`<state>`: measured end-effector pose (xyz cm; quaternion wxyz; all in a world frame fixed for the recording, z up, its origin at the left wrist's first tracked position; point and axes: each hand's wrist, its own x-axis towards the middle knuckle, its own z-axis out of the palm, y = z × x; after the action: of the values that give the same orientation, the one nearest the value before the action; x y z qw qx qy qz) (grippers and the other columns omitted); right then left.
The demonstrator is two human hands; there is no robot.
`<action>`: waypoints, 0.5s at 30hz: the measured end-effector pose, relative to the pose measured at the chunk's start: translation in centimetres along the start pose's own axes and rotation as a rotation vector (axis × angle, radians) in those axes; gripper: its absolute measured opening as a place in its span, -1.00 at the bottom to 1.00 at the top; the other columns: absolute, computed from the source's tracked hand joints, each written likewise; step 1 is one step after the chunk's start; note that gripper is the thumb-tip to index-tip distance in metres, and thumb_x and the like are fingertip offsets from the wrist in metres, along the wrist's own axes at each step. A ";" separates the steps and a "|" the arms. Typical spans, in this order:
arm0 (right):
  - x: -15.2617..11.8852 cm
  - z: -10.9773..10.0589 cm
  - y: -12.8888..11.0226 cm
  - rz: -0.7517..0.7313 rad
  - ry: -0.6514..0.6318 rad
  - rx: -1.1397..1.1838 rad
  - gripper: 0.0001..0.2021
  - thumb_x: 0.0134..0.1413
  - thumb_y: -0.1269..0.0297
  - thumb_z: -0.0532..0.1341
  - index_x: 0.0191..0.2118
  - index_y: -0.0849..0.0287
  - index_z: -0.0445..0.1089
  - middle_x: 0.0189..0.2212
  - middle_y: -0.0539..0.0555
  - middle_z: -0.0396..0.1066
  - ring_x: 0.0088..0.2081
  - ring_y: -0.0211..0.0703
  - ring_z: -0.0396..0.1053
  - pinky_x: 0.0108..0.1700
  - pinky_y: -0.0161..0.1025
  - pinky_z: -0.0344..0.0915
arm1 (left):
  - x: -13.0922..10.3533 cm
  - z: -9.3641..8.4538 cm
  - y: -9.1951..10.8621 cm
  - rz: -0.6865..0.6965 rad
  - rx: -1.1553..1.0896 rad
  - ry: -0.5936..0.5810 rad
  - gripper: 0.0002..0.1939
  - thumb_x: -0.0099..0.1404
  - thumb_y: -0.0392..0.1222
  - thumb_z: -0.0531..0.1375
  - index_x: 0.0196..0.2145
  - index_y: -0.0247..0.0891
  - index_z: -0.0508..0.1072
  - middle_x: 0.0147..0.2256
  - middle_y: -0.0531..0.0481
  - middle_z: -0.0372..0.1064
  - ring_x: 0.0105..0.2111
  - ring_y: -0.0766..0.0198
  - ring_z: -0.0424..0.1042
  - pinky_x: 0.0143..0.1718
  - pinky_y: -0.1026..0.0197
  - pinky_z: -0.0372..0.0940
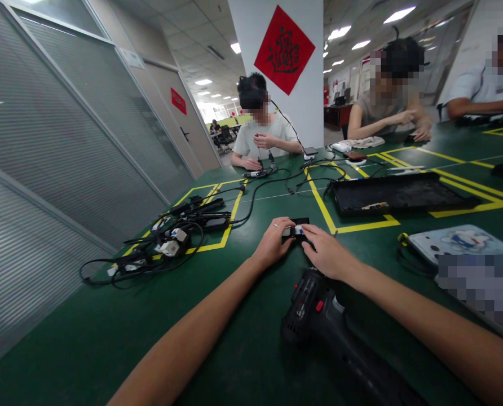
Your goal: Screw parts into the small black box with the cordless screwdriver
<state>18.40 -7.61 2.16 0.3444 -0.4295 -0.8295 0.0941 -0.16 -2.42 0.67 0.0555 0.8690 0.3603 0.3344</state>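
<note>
Head view: left hand [272,243] and right hand [325,252] both gripping small black part [296,230], black tray [397,194] beyond

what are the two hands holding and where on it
Both hands hold one small black device lying on the green table: the left hand at its left end, the right hand at its right end.

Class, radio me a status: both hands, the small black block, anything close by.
Left hand and right hand both gripping small black block on green table. Black power tool lies under right wrist.
</note>
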 end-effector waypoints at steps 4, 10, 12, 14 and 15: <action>0.1 0.0 0.0 0.008 -0.006 0.001 -0.69 0.21 0.35 0.13 0.06 0.21 0.20 0.08 0.17 0.19 0.07 0.04 0.20 0.07 0.12 0.21 | 0.0 0.1 -0.2 0.013 -0.005 0.000 -0.61 0.17 -0.34 0.15 -0.03 -0.23 0.23 -0.02 -0.15 0.21 0.07 0.13 0.18 0.09 -0.03 0.17; 0.1 0.0 0.1 0.026 -0.004 -0.002 -0.68 0.21 0.35 0.13 0.07 0.22 0.19 0.09 0.18 0.18 0.09 0.05 0.18 0.09 0.12 0.19 | 0.1 0.1 -0.5 0.038 -0.052 -0.001 -0.59 0.17 -0.33 0.16 -0.02 -0.22 0.21 -0.03 -0.15 0.23 0.07 0.12 0.18 0.10 -0.06 0.16; 0.0 0.0 0.1 0.031 -0.004 0.001 -0.68 0.21 0.35 0.13 0.07 0.22 0.19 0.09 0.19 0.19 0.09 0.05 0.18 0.09 0.12 0.19 | 0.1 0.1 -0.6 0.031 -0.056 0.003 -0.58 0.16 -0.31 0.17 -0.01 -0.22 0.21 -0.03 -0.15 0.23 0.07 0.13 0.18 0.11 -0.04 0.16; 0.0 0.0 0.0 0.035 -0.007 0.008 -0.67 0.21 0.36 0.13 0.08 0.22 0.18 0.10 0.19 0.18 0.09 0.04 0.18 0.09 0.12 0.19 | 0.1 0.1 -0.6 0.025 -0.055 0.007 -0.58 0.16 -0.30 0.18 -0.01 -0.23 0.21 -0.02 -0.15 0.23 0.07 0.14 0.18 0.11 -0.03 0.16; 0.0 0.0 0.0 0.036 -0.009 0.012 -0.67 0.21 0.36 0.13 0.08 0.23 0.18 0.10 0.19 0.18 0.09 0.05 0.18 0.10 0.12 0.19 | 0.1 0.1 -0.7 0.027 -0.056 0.007 -0.58 0.17 -0.29 0.17 -0.01 -0.23 0.21 -0.02 -0.15 0.23 0.07 0.14 0.18 0.11 -0.02 0.16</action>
<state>18.43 -7.65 2.14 0.3414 -0.4417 -0.8227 0.1074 -0.39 -1.82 0.43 0.0739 0.8707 0.3393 0.3482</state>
